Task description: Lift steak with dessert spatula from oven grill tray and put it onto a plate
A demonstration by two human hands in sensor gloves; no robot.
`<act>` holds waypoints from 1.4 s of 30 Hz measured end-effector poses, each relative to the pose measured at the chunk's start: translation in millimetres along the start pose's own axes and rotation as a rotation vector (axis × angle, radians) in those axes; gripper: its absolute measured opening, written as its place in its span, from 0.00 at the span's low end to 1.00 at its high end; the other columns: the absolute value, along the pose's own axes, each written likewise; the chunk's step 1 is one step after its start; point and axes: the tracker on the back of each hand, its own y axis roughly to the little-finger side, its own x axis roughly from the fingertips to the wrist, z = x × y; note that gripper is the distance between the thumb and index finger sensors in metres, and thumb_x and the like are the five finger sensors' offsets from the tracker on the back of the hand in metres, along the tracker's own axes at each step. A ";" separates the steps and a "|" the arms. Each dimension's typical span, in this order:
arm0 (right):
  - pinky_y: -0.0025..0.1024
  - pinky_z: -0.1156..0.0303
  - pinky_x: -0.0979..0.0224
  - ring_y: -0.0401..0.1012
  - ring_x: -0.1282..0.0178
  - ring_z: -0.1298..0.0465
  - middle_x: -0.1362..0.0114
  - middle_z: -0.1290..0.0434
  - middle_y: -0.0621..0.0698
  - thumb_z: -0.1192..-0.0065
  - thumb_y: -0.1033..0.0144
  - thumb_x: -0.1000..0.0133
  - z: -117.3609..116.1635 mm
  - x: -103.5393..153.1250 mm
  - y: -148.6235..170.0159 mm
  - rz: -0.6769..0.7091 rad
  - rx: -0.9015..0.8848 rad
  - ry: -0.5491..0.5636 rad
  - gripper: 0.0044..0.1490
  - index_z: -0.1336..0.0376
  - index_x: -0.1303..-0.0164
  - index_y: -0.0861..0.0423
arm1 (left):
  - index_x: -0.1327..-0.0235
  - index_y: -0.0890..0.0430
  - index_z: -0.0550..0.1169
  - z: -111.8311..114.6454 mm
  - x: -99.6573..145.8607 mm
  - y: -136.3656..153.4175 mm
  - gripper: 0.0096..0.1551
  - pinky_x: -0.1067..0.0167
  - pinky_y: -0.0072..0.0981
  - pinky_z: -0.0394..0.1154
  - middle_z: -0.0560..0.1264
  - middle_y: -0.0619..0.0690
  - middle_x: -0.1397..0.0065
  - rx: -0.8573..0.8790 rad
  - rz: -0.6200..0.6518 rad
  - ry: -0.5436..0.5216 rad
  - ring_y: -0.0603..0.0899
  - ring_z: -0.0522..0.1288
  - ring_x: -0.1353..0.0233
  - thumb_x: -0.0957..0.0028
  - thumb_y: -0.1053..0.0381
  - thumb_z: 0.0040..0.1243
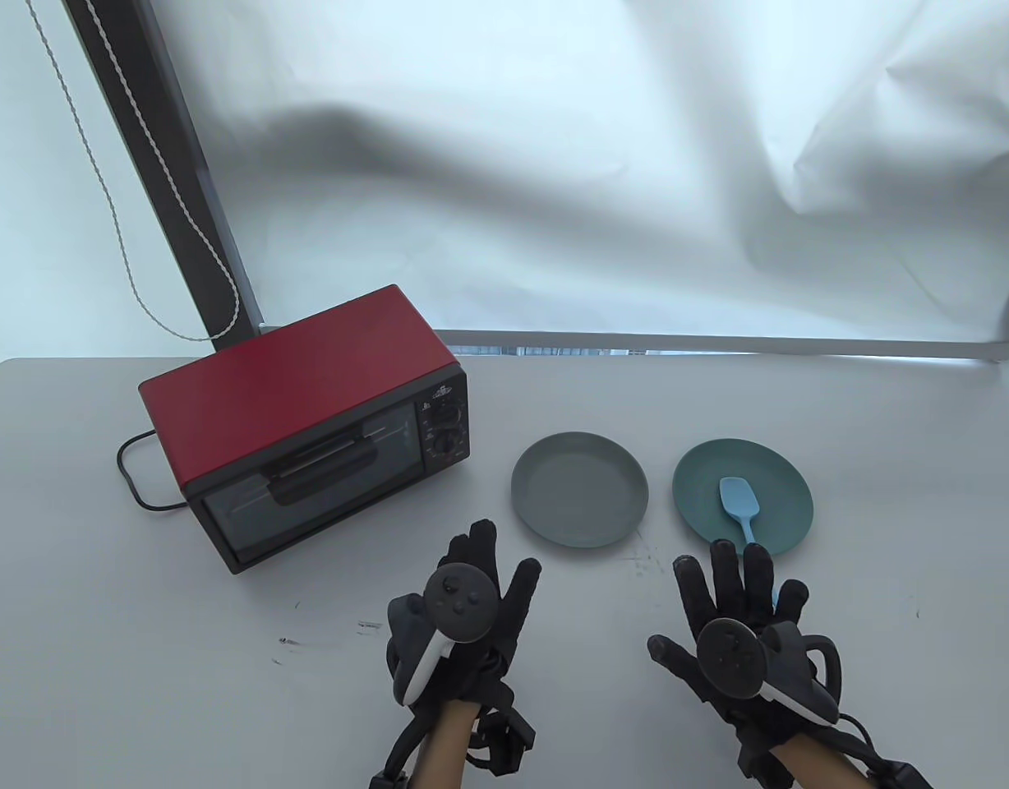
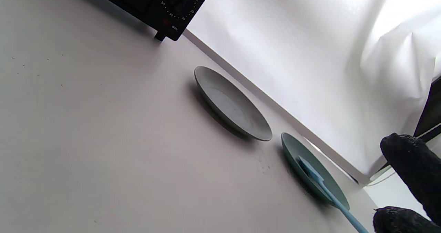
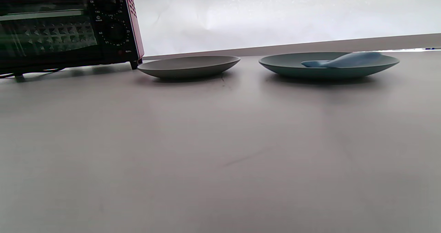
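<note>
A red toaster oven stands at the left of the table, its glass door closed; steak and grill tray are hidden inside. A grey plate lies bare at the centre. To its right a teal plate carries a light blue dessert spatula. My left hand rests flat on the table below the oven, fingers straight. My right hand lies flat with spread fingers just below the teal plate, over the spatula's handle end.
The oven's black cord loops on the table at its left. A white backdrop sheet hangs behind the table's far edge, and a dark post with a cord rises at the back left.
</note>
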 end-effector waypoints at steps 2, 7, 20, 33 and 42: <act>0.84 0.73 0.29 0.73 0.15 0.77 0.12 0.83 0.70 0.56 0.30 0.34 0.6 0.5 -0.3 0.004 0.003 0.007 0.59 0.77 0.12 0.51 | 0.12 0.51 0.36 -3.3 -0.6 3.7 0.50 0.26 0.76 0.53 0.40 0.66 0.10 0.089 0.008 0.023 0.74 0.45 0.13 0.38 0.23 0.21; 0.84 0.73 0.29 0.73 0.15 0.77 0.12 0.83 0.70 0.56 0.31 0.34 2.1 1.6 -0.9 0.010 0.002 0.021 0.59 0.77 0.12 0.51 | 0.12 0.51 0.36 -17.9 -3.4 19.0 0.49 0.25 0.75 0.53 0.40 0.65 0.10 0.240 -0.011 0.013 0.74 0.45 0.13 0.37 0.23 0.20; 0.84 0.73 0.28 0.73 0.15 0.77 0.12 0.83 0.70 0.56 0.30 0.33 2.7 1.6 -0.3 0.002 -0.003 0.017 0.59 0.77 0.12 0.51 | 0.11 0.56 0.41 -55.4 -4.9 77.8 0.50 0.28 0.75 0.55 0.46 0.68 0.11 0.758 -0.040 -0.087 0.76 0.51 0.15 0.36 0.25 0.23; 0.84 0.73 0.28 0.73 0.15 0.77 0.12 0.83 0.70 0.56 0.31 0.34 9.5 1.0 2.2 -0.036 0.012 0.052 0.59 0.77 0.12 0.51 | 0.11 0.57 0.39 -71.9 -34.6 122.7 0.49 0.26 0.73 0.54 0.46 0.67 0.11 1.098 -0.083 0.018 0.74 0.50 0.15 0.33 0.27 0.21; 0.84 0.73 0.28 0.73 0.15 0.77 0.12 0.82 0.70 0.55 0.31 0.34 11.2 0.7 0.8 -0.041 0.028 0.070 0.59 0.77 0.12 0.51 | 0.11 0.56 0.35 -71.3 -52.3 145.0 0.48 0.25 0.72 0.52 0.43 0.65 0.11 1.253 -0.097 0.001 0.72 0.49 0.14 0.32 0.27 0.19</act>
